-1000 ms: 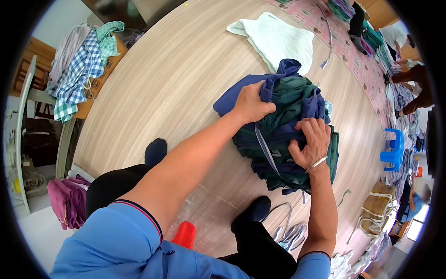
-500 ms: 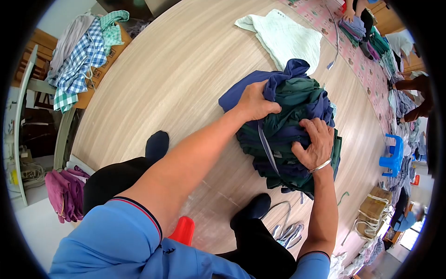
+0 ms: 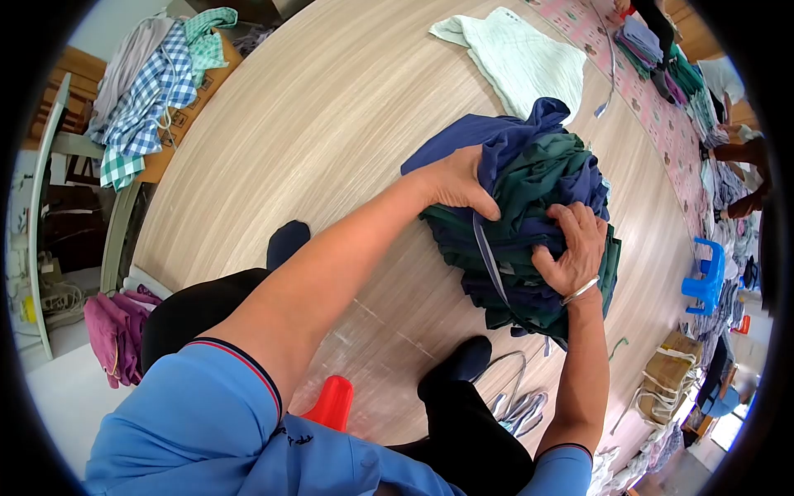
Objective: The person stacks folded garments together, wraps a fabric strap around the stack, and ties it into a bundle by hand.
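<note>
A thick stack of folded dark green and navy garments (image 3: 517, 256) lies in front of me, with a thin grey-blue strip hanging down its near side. My left hand (image 3: 463, 180) is closed on navy cloth (image 3: 542, 124) at the stack's upper left, its fingers hidden under the fabric and the thumb lying outside. On the right side, my right hand (image 3: 572, 252), with a bangle at the wrist, has its fingers bent and dug into the dark folds. A pale mint cloth (image 3: 525, 66) lies just beyond the stack.
A red plastic stool (image 3: 331, 403) is near my legs, and a blue stool (image 3: 703, 277) stands at right. Checked cloths (image 3: 153, 91) hang over a box at upper left. Purple cloth (image 3: 116, 339) lies at lower left. Loose cords (image 3: 523, 412) lie near my foot. Other people work at upper right.
The view has shifted slightly, so most things appear a little further right. Both hands keep nearly the same hold on the stack.
</note>
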Demonstrator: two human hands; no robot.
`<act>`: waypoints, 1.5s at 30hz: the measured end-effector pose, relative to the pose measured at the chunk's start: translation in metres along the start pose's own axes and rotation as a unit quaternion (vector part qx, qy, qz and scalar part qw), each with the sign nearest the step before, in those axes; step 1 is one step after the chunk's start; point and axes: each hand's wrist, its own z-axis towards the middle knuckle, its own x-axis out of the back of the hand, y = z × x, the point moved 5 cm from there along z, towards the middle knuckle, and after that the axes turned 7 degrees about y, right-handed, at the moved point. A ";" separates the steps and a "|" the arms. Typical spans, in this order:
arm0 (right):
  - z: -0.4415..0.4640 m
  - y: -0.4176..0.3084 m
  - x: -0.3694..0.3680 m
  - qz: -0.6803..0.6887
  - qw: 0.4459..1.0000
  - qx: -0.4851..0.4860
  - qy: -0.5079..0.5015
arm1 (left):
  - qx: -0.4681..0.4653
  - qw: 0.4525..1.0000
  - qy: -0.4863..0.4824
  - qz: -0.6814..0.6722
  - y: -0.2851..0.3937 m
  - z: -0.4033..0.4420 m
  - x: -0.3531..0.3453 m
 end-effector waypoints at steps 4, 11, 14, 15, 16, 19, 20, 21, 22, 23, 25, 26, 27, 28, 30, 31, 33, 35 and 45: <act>-0.002 -0.004 0.001 -0.012 1.000 0.010 0.014 | 0.015 1.000 0.011 0.020 0.002 -0.002 0.001; -0.003 -0.021 0.004 -0.054 0.994 0.075 0.057 | -0.044 0.996 0.034 0.072 -0.004 0.001 -0.003; -0.003 -0.024 0.001 -0.045 0.995 0.081 0.032 | -0.053 0.993 0.066 0.086 -0.001 -0.002 -0.004; -0.003 -0.025 0.000 -0.044 0.995 0.087 0.018 | -0.057 0.991 0.085 0.084 0.000 -0.003 -0.003; -0.002 -0.026 0.001 -0.044 0.995 0.088 0.017 | -0.057 0.991 0.086 0.084 -0.002 -0.002 -0.002; 0.002 -0.027 0.000 -0.025 0.994 0.107 0.014 | -0.005 0.990 0.080 0.117 -0.018 0.004 0.002; 0.002 -0.025 -0.002 -0.006 0.994 0.106 0.008 | 0.014 0.989 0.095 0.108 -0.024 0.006 0.005; 0.003 -0.023 -0.003 0.013 0.994 0.104 0.003 | 0.033 0.988 0.110 0.100 -0.028 0.007 0.007; 0.004 -0.022 -0.002 0.014 0.995 0.103 0.002 | 0.034 0.988 0.110 0.100 -0.030 0.007 0.008; 0.006 -0.022 -0.002 0.026 0.994 0.103 -0.001 | 0.041 0.991 0.104 0.076 -0.033 0.007 0.008; 0.007 -0.022 -0.002 0.039 0.994 0.105 -0.004 | 0.047 0.992 0.101 0.052 -0.035 0.006 0.009; 0.007 -0.021 -0.002 0.042 0.995 0.095 -0.012 | 0.039 0.992 0.117 0.020 -0.035 0.005 0.010; 0.007 -0.021 -0.003 0.045 0.995 0.084 -0.020 | 0.031 0.991 0.132 -0.012 -0.036 0.004 0.011; 0.007 -0.023 -0.001 0.045 0.995 0.086 -0.022 | 0.031 0.990 0.134 -0.013 -0.039 0.004 0.013; 0.011 -0.026 -0.001 0.056 0.997 0.025 -0.053 | 0.062 0.990 0.121 -0.043 -0.045 0.003 0.014; 0.014 -0.032 0.001 0.056 0.996 0.027 -0.056 | 0.062 0.989 0.123 -0.045 -0.045 0.001 0.015; 0.018 -0.042 -0.006 -0.073 0.986 0.055 -0.140 | 0.064 0.985 0.135 -0.085 -0.046 -0.002 0.017; 0.014 -0.041 -0.012 -0.074 0.987 0.063 -0.128 | 0.085 0.983 0.113 -0.117 -0.055 -0.003 0.017; 0.010 -0.040 -0.011 -0.012 0.997 0.058 -0.051 | 0.157 0.964 0.064 -0.203 -0.061 -0.006 0.015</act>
